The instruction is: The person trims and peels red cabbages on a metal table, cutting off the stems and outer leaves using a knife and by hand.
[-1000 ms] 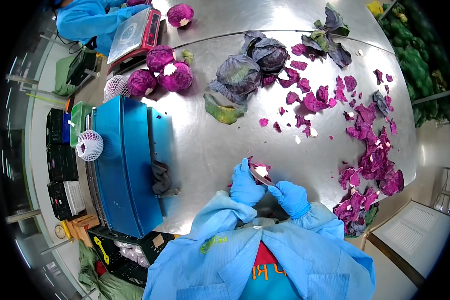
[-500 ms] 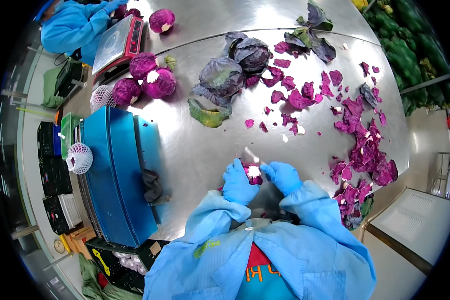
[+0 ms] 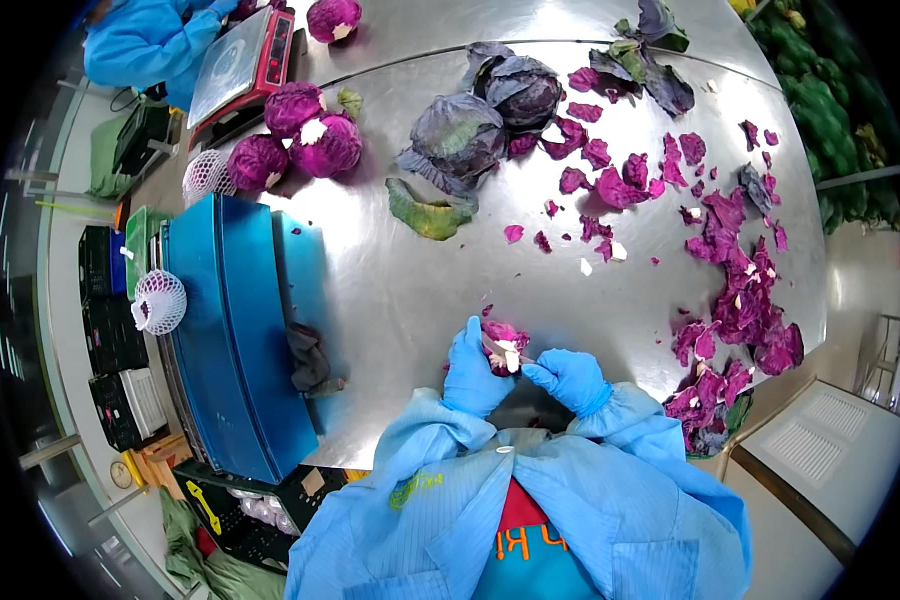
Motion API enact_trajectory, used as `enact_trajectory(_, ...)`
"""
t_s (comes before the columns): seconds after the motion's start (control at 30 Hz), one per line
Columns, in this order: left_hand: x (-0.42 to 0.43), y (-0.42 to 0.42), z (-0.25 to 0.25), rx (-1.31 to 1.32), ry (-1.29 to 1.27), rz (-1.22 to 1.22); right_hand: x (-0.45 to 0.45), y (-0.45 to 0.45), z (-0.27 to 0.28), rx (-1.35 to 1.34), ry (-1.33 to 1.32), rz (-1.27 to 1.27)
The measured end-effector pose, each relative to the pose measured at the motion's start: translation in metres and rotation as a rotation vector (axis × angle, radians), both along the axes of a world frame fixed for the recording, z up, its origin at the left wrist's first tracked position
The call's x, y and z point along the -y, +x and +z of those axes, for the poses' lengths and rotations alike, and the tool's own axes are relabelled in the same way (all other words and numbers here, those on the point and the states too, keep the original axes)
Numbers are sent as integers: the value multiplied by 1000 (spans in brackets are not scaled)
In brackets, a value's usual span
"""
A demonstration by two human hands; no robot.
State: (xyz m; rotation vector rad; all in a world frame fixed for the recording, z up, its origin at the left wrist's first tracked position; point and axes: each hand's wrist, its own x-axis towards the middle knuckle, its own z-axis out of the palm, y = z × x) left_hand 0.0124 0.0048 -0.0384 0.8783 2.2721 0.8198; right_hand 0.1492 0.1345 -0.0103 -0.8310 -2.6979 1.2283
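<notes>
My left hand (image 3: 477,372), in a blue glove, is wrapped round the side of a small red cabbage (image 3: 506,345) with a white cut stem. From the right, my right hand (image 3: 573,381) is closed on a knife (image 3: 497,347), whose blade lies against the cabbage by the stem. Much of the cabbage is hidden by my left hand. Farther up the steel table (image 3: 410,300) sit two dark, leafy cabbages (image 3: 458,137) (image 3: 522,92), with a yellow-green leaf (image 3: 427,209) below them. Torn purple leaves (image 3: 750,300) are piled at the right.
Three trimmed cabbages (image 3: 327,145) rest near a red scale (image 3: 272,62). A blue box (image 3: 232,330) stands left with a dark cloth (image 3: 307,357) beside it. A co-worker's blue sleeve (image 3: 150,45) is at top left. Green net sacks (image 3: 825,110) are top right.
The knife has swung from pointing away beyond the cabbage to lying across it. The cabbage has turned slightly in my left hand. The whole view has shifted a little.
</notes>
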Motion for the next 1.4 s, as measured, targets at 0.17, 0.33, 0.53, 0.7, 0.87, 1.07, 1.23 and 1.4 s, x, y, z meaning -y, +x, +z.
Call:
enact_trajectory(0.17,-15,-11,25,76,-56,-16,-19,-4,-24,-97,24,151)
enact_trajectory(0.33,-21,-17,13,179,49,4,-44,-20,-28,-9,-160,298)
enact_trajectory(0.53,-23,-16,7,92,39,-8,-44,-40,-2,417,-349,215)
enact_trajectory(0.7,-18,-9,-10,-29,-107,-45,-17,-27,-31,79,109,28)
enact_trajectory(0.87,-21,-6,15,42,-183,38,-3,-32,-40,-49,-204,-210)
enact_trajectory(1.07,-18,-5,19,125,-176,26,-18,-41,13,60,-41,-158)
enact_trajectory(1.23,-13,3,8,-109,29,35,-27,-58,3,16,63,59)
enact_trajectory(1.4,4,-18,21,26,-27,-82,-23,-63,0,4,-10,44)
